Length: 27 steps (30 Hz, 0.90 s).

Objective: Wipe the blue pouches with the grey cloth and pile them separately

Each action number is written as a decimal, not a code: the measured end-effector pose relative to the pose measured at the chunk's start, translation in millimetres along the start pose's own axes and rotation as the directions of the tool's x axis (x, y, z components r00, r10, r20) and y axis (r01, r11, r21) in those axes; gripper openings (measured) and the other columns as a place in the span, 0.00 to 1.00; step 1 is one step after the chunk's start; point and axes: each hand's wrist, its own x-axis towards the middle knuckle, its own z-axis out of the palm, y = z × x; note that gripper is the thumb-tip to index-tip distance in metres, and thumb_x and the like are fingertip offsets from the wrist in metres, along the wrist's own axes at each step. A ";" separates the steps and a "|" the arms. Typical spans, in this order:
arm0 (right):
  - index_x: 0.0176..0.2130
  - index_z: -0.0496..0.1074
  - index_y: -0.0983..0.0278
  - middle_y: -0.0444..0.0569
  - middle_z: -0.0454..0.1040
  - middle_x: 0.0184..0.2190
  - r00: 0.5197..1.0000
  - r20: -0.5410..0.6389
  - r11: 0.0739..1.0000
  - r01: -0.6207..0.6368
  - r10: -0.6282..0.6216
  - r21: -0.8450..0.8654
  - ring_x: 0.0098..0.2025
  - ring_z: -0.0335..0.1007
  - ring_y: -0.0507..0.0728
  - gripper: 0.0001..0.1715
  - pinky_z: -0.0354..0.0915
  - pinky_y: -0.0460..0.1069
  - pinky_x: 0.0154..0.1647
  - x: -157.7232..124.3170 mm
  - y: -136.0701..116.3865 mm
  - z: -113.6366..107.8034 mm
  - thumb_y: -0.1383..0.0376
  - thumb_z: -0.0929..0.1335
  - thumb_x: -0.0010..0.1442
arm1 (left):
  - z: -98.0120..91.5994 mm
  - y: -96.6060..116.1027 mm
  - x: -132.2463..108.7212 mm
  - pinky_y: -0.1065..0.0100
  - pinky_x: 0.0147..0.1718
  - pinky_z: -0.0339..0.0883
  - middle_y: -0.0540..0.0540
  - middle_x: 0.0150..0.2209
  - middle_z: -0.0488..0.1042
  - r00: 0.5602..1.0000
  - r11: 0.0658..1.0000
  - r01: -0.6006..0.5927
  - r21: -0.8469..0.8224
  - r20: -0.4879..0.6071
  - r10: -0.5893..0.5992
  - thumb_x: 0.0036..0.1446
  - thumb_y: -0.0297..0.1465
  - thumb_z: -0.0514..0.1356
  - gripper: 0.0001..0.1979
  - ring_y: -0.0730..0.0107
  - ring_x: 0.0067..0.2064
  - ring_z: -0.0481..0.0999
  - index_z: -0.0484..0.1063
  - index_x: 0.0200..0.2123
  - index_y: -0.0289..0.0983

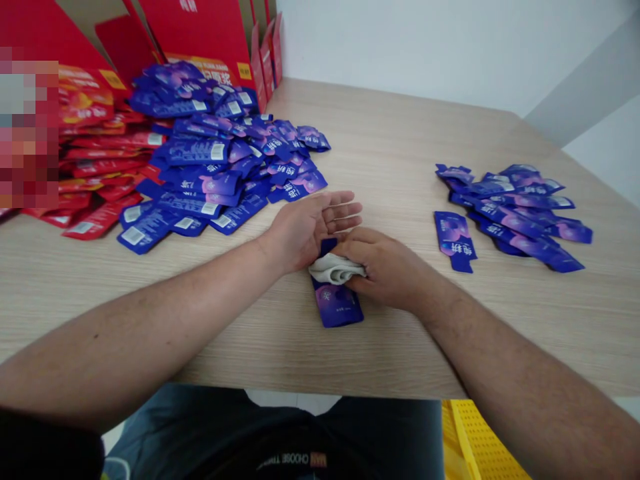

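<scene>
My right hand point(383, 268) presses a folded white cloth point(336, 269) onto a purple foil sachet point(336, 313) lying on the wood-grain table point(400, 140). The sachet's upper end runs under the cloth and my hands. My left hand point(313, 230) lies palm up and open just above the cloth, its fingers spread slightly and nearly meeting my right hand. A large heap of purple sachets point(200, 160) lies beyond my left hand. A smaller purple heap point(515, 213) lies to the right, with a single sachet point(454, 240) beside it.
Red sachets point(100, 153) spread along the far left of the table, touching the purple heap. Red cardboard boxes point(200, 33) stand at the back corner against a white wall point(400, 40). A yellow plastic crate point(480, 440) sits below the near table edge.
</scene>
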 end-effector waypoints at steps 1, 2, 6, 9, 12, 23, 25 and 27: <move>0.44 0.76 0.63 0.52 0.76 0.42 1.000 -0.008 1.000 -0.014 0.014 -0.012 0.45 0.72 0.60 0.13 0.68 0.54 0.48 -0.3 1.9 -1.0 0.70 0.70 0.57 | -3.2 0.7 1.6 0.55 0.49 0.75 0.38 0.51 0.80 0.999 0.995 -0.025 0.094 -0.034 0.028 0.65 0.34 0.51 0.18 0.59 0.50 0.81 0.71 0.53 0.35; 0.43 0.75 0.63 0.53 0.76 0.42 0.999 -0.018 0.999 -0.030 0.029 -0.026 0.44 0.72 0.60 0.12 0.68 0.54 0.47 -1.0 4.0 -2.6 0.69 0.70 0.57 | -7.1 2.2 3.0 0.57 0.47 0.75 0.39 0.50 0.80 0.996 0.972 -0.053 0.227 -0.060 0.069 0.64 0.33 0.52 0.18 0.60 0.48 0.81 0.71 0.54 0.35; 0.42 0.74 0.63 0.51 0.75 0.39 0.995 -0.065 0.994 -0.082 0.077 -0.072 0.41 0.72 0.59 0.11 0.67 0.52 0.44 -4.8 11.1 -11.1 0.69 0.70 0.57 | -19.8 13.3 4.0 0.63 0.42 0.72 0.44 0.40 0.81 0.984 0.559 -0.125 0.820 0.030 0.175 0.58 0.30 0.59 0.15 0.64 0.40 0.79 0.75 0.49 0.36; 0.42 0.74 0.62 0.50 0.75 0.38 0.995 -0.049 0.992 -0.091 0.087 -0.087 0.41 0.71 0.60 0.11 0.66 0.52 0.43 -6.1 13.1 -14.5 0.70 0.70 0.57 | -19.5 19.2 0.7 0.65 0.41 0.70 0.46 0.36 0.81 0.989 0.262 -0.121 0.957 0.095 0.109 0.58 0.33 0.61 0.13 0.64 0.39 0.79 0.77 0.45 0.35; 0.41 0.72 0.62 0.50 0.75 0.38 0.996 0.001 0.992 -0.086 0.087 -0.097 0.41 0.71 0.60 0.10 0.65 0.52 0.42 -6.5 13.6 -16.5 0.69 0.70 0.56 | -16.7 18.0 -1.1 0.66 0.40 0.68 0.46 0.38 0.81 0.991 0.157 -0.122 0.980 0.110 0.081 0.59 0.35 0.60 0.15 0.65 0.40 0.79 0.77 0.47 0.35; 0.31 0.61 0.58 0.49 0.71 0.32 0.916 -0.300 0.919 -0.335 0.266 -0.208 0.33 0.66 0.59 0.12 0.57 0.51 0.31 -9.3 18.8 -35.3 0.61 0.70 0.56 | -16.1 10.9 -2.1 0.61 0.35 0.65 0.41 0.38 0.80 0.988 -0.076 -0.151 0.986 0.153 0.017 0.51 0.53 0.62 0.23 0.54 0.40 0.77 0.78 0.37 0.40; 0.31 0.60 0.58 0.49 0.71 0.32 0.925 -0.279 0.923 -0.320 0.257 -0.213 0.33 0.66 0.58 0.12 0.57 0.51 0.31 -8.7 20.1 -33.0 0.61 0.70 0.56 | -14.8 8.8 -1.8 0.62 0.33 0.63 0.42 0.37 0.79 0.988 -0.100 -0.152 0.983 0.154 0.006 0.49 0.53 0.64 0.21 0.54 0.40 0.77 0.79 0.35 0.41; 0.31 0.60 0.58 0.49 0.71 0.32 0.933 -0.258 0.927 -0.308 0.251 -0.213 0.32 0.66 0.58 0.12 0.57 0.51 0.31 -8.0 21.0 -30.3 0.61 0.70 0.56 | -13.9 8.1 -1.8 0.63 0.32 0.62 0.43 0.35 0.79 0.988 -0.091 -0.155 0.984 0.153 -0.028 0.51 0.48 0.64 0.17 0.56 0.39 0.76 0.79 0.33 0.41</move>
